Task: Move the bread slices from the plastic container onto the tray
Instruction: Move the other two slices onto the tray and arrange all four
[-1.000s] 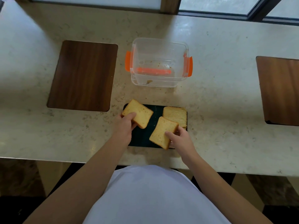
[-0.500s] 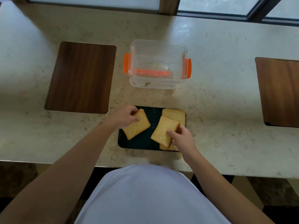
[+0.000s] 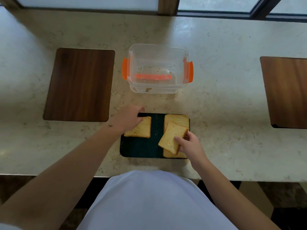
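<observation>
**Four bread slices on the tray, container bare of bread**

A person in a white top [image 3: 156, 200] stands at a pale stone counter [image 3: 224, 100], both bare arms reaching to a dark rectangular tray [image 3: 141, 148] near the counter's front edge. Four bread slices are visible on it. One slice [image 3: 142, 129] lies flat on the tray's left half, its far left corner under the left hand [image 3: 127, 118], whose fingers are curled down over that corner; whether they pinch it or merely rest on it cannot be told. On the right half, one slice [image 3: 178, 120] lies flat at the far end and another [image 3: 172, 155] at the near end, mostly covered. The fourth, tilted slice [image 3: 172, 137] is gripped at its near right edge by the right hand [image 3: 191, 145], thumb on top and fingers wrapped beneath, overlapping the two below it.

Beyond the tray stands one clear plastic container [image 3: 158, 87], open-topped, with two orange side latches [image 3: 125, 68] and an orange strip showing through its wall; only crumbs are seen inside. Two dark wooden panels sit in the counter, one [image 3: 79, 84] to the left and one [image 3: 287, 92] to the right, both well apart from the tray. Window frames run along the far edge.
</observation>
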`<state>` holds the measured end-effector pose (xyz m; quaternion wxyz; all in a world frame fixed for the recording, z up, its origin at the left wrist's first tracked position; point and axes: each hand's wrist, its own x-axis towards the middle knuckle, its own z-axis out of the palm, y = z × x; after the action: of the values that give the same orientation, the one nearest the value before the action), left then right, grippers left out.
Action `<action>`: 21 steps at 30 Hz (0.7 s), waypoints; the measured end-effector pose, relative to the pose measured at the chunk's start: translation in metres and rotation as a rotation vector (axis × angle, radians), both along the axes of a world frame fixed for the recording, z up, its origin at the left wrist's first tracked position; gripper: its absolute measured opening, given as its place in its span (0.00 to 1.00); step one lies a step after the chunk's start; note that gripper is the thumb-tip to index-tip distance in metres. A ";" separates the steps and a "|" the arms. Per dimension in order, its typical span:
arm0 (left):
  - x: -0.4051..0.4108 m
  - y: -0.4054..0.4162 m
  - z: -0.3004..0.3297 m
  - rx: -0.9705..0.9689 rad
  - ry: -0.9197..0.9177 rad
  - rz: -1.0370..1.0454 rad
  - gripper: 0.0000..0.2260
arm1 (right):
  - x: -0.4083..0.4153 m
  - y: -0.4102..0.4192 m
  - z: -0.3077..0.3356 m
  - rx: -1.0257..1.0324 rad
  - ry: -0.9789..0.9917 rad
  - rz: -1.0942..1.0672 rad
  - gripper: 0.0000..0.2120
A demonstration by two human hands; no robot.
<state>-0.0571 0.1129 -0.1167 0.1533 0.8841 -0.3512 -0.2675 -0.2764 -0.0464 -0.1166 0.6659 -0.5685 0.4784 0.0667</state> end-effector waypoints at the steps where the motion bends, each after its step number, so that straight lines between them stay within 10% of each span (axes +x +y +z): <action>1: -0.010 0.007 -0.001 -0.065 -0.102 0.026 0.12 | 0.001 0.000 0.000 0.003 -0.004 0.005 0.08; 21: -0.074 0.036 -0.034 -0.055 -0.296 -0.063 0.21 | 0.015 -0.002 0.000 -0.036 0.028 0.100 0.11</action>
<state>-0.1314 0.1492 -0.1509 0.1156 0.8979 -0.4046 -0.1294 -0.2612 -0.0483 -0.1166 0.6448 -0.6024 0.4598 0.0991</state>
